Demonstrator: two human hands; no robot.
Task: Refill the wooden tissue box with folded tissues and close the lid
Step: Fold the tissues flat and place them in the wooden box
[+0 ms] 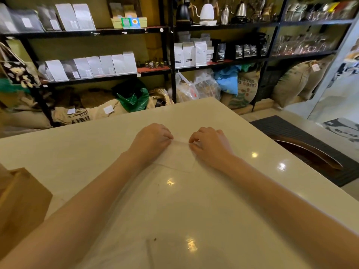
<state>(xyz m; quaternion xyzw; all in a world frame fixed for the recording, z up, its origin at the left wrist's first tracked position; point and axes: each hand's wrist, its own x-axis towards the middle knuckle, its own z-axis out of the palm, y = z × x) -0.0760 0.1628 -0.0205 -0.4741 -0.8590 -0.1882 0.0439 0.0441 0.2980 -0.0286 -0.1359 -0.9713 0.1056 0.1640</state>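
A thin white tissue point(175, 157) lies flat on the cream table point(77, 152), in the middle of the view. My left hand point(151, 140) rests on its left part and pinches the far edge with thumb and fingertips. My right hand point(210, 144) does the same on the right part. The far edge looks slightly lifted between the two hands. A wooden box point(18, 199), light brown, stands at the table's left edge, partly cut off by the frame. Its opening and lid are not visible. More pale tissue material point(120, 255) lies at the near edge.
Behind the table stand black shelves point(169, 55) with white bags, kettles and glassware, and burlap sacks on the floor. A dark mat point(303, 140) and a curved wooden chair edge point(310, 154) are on the right, past the table's right edge.
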